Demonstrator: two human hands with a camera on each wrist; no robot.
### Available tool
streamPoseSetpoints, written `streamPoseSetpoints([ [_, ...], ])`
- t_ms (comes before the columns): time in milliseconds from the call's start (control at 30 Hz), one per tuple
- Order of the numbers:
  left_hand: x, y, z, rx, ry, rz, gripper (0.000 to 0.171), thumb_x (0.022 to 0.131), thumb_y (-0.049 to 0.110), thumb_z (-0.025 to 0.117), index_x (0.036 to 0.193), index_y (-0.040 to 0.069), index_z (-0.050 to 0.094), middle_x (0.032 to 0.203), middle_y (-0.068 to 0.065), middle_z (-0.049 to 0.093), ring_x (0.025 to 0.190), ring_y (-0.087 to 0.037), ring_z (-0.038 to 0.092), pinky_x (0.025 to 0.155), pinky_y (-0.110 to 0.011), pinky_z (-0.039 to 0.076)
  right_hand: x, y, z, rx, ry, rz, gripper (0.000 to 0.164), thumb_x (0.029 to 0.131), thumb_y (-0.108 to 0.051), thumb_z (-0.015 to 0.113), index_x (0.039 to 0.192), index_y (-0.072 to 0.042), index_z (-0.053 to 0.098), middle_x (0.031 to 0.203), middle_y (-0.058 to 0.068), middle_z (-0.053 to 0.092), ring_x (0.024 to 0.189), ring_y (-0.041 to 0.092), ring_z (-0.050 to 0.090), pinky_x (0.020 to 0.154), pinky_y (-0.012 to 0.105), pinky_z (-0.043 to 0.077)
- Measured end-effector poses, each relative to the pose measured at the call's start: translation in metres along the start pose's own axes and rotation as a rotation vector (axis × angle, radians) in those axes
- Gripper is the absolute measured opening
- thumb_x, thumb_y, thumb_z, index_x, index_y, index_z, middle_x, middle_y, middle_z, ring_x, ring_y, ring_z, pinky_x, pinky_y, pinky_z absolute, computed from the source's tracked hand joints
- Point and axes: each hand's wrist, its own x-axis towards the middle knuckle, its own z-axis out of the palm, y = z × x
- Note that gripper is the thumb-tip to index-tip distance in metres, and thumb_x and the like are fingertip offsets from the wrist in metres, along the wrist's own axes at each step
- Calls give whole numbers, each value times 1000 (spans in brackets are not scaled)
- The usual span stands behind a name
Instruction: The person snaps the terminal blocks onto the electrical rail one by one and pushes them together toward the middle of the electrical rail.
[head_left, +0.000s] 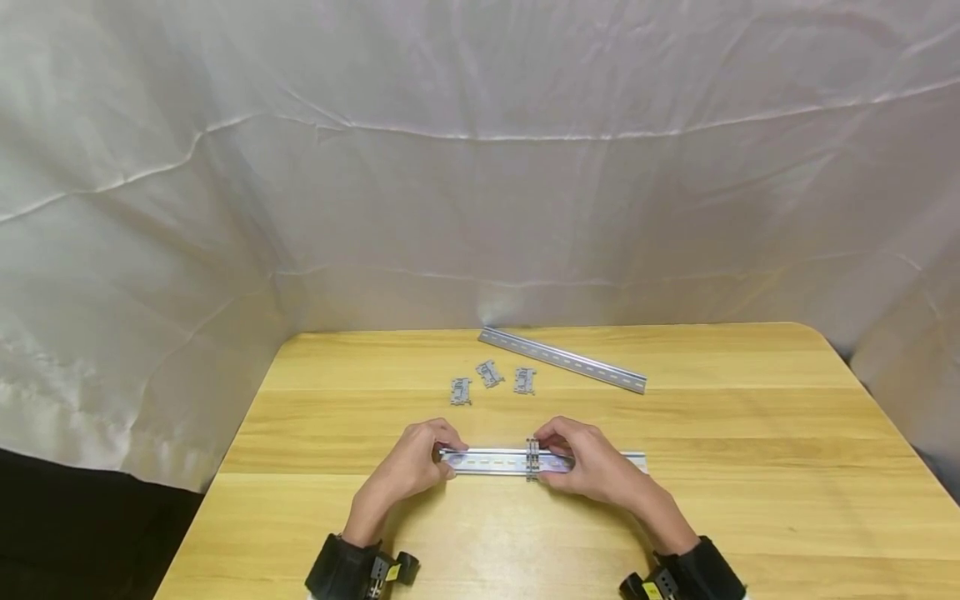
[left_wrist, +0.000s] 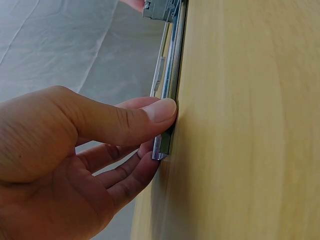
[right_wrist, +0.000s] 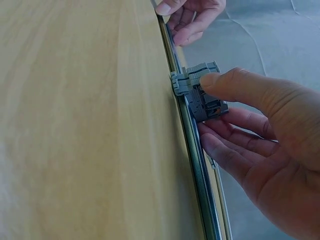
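Note:
A slotted metal DIN rail [head_left: 487, 463] lies crosswise on the table before me. My left hand [head_left: 411, 460] pinches its left end, thumb on the near edge and fingers on the far side, as the left wrist view shows of the rail [left_wrist: 172, 75]. Grey terminal blocks [head_left: 532, 460] sit side by side across the rail, right of its middle. With thumb and fingers, my right hand [head_left: 596, 467] grips these blocks [right_wrist: 197, 90] from the right. Part of the rail is hidden under that hand; its right end shows beyond.
Behind the rail lie three loose grey terminal blocks: a left one [head_left: 461, 391], a middle one [head_left: 490, 373] and a right one [head_left: 524, 381]. A second DIN rail [head_left: 562, 358] lies slanted near the table's back edge. Pale cloth [head_left: 480, 208] hangs behind the wooden table [head_left: 750, 500].

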Motion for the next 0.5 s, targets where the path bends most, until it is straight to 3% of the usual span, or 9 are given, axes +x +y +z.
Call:
streamPoseSetpoints([
  [333,-1,-1,0,-5,-2,-16,32,70,-9,77,100,1,77,101,-7,68,86,-23,62,73,-35,55,-3,-1,-7,-29,-22,-23,54,75,-11,82,121,4,59,117,15,65,109,26,63,92,36,53],
  [500,0,-1,0,3,-4,-14,32,70,-9,77,100,2,77,101,-6,68,85,-23,61,71,-33,54,-14,1,-31,-213,-27,18,58,71,-16,84,122,1,62,117,13,65,108,27,61,93,45,52],
])
